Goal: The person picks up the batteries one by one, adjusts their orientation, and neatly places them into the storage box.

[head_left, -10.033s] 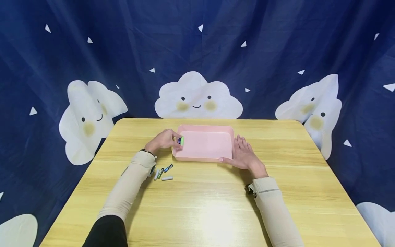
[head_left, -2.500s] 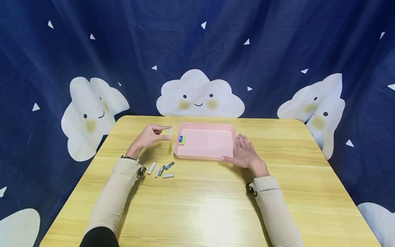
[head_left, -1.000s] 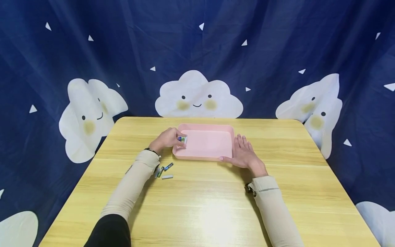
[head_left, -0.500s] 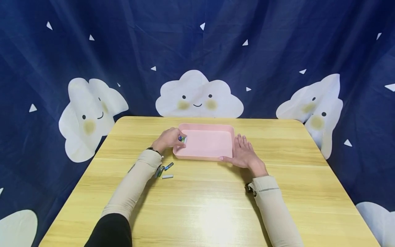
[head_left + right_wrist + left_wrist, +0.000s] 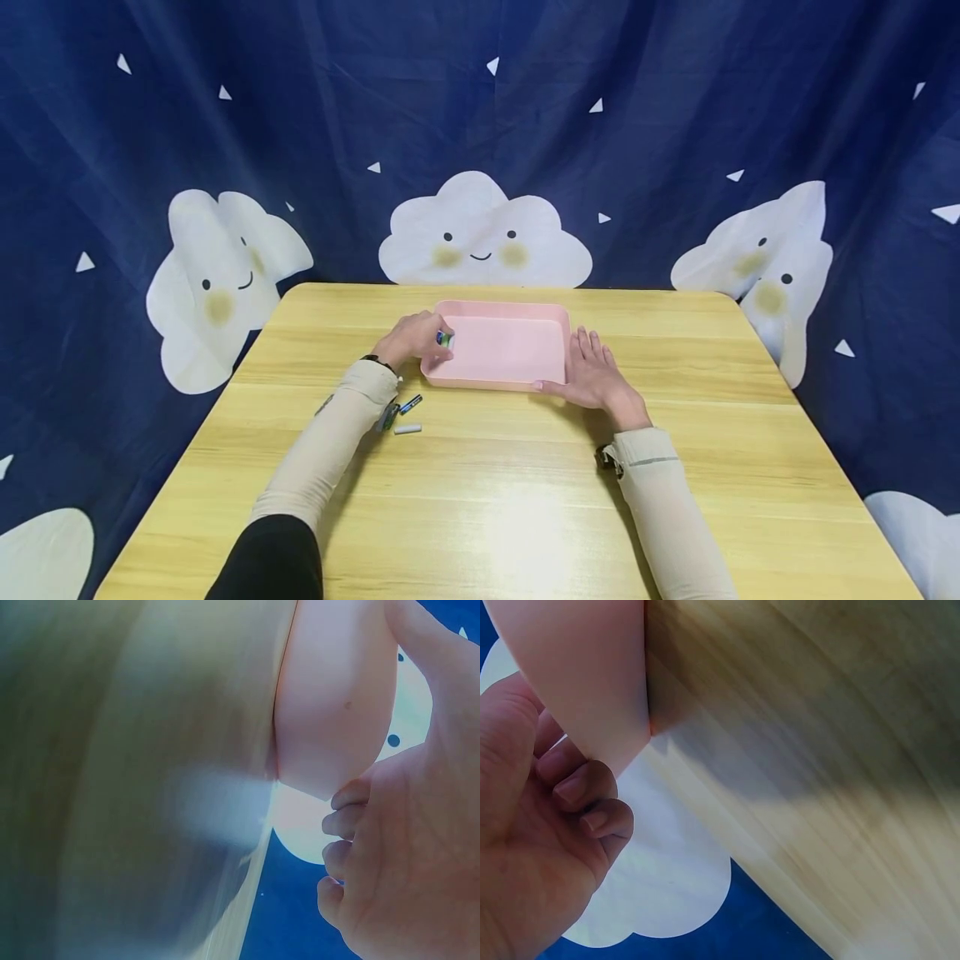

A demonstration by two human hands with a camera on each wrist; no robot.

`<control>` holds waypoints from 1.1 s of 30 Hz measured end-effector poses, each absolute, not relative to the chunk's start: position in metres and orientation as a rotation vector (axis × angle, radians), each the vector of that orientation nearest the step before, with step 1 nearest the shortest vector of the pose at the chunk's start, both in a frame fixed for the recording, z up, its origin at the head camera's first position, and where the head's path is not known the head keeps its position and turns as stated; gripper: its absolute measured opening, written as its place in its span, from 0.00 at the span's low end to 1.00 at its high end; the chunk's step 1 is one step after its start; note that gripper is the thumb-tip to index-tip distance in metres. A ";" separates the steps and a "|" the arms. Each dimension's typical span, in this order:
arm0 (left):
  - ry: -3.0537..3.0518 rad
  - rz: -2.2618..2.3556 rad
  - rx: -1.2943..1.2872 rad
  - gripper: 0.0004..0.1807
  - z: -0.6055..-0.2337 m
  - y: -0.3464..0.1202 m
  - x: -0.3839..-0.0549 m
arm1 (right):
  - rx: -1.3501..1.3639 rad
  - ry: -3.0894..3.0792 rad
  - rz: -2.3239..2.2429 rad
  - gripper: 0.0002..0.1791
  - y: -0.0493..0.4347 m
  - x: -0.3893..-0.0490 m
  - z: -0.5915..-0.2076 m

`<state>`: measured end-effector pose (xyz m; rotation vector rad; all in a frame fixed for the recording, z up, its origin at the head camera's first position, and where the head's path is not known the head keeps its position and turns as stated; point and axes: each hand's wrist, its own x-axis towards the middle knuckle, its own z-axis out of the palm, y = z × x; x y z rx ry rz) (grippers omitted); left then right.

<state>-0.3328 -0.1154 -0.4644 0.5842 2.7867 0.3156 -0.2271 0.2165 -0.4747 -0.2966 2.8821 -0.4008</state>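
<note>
Loading looks partway: left hand (image 5: 415, 336) pinches a battery (image 5: 451, 342) beside others (image 5: 443, 339) inside the tray (image 5: 495, 386); right hand (image 5: 600, 385), straight-fingered, touches its right end; loose batteries (image 5: 411, 404) remain in front.

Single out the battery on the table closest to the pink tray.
The blue-black battery; the white battery and partly hidden green battery lie farther from the pink tray.

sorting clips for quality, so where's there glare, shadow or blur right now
Head view: strong glare on the near part of the table, shadows beside the left sleeve and right sleeve; left wrist view: a broad dark shadow across softly smeared wood grain; right wrist view: tabletop heavily blurred, with a hazy pale patch near the pink tray.
</note>
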 end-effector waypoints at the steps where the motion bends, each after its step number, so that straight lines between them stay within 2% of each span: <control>1: 2.785 0.315 0.582 0.30 -0.464 -0.115 -0.332 | -0.296 2.881 -0.401 0.73 0.217 -0.227 -0.475; 13: 2.766 0.328 0.561 0.31 -0.465 -0.116 -0.331 | -0.297 2.873 -0.409 0.73 0.217 -0.227 -0.475; 25: 2.782 0.548 0.701 0.31 -0.460 -0.132 -0.331 | -0.296 2.875 -0.407 0.73 0.219 -0.227 -0.475; 33: 2.796 0.770 0.780 0.25 -0.451 -0.157 -0.326 | -0.303 2.879 -0.410 0.73 0.218 -0.227 -0.474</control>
